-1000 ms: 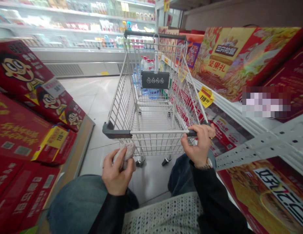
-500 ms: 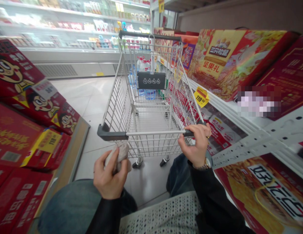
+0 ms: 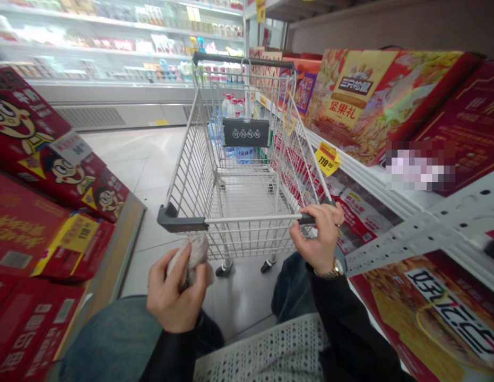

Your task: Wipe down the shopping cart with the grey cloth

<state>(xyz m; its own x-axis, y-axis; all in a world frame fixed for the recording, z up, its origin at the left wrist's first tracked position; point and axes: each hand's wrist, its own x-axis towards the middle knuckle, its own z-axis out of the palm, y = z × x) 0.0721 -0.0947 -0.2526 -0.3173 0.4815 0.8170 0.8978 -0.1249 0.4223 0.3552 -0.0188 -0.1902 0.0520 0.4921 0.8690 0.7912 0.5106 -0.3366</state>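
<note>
My left hand (image 3: 175,293) is closed around a crumpled grey-beige cloth (image 3: 197,254), just below and behind the near bar of a wire shopping cart (image 3: 247,218), without touching the bar. My right hand (image 3: 319,237) grips the right end of that bar, with a ring on one finger and a wristwatch on the wrist. The cart's basket shows no goods inside. Dark sleeves cover both forearms, and my jeans and a dotted top fill the bottom of the view.
Red boxes with a cartoon face are stacked low on the left. Gift boxes and a yellow 119 price tag (image 3: 327,159) line the white metal shelf (image 3: 425,228) on the right. Bottled water stands beyond the cart, before a refrigerated display (image 3: 111,79) across the tiled aisle.
The cart and shelves have shifted slightly left in view. My left hand has moved a little left and down with the cloth, and my right hand stays on the bar.
</note>
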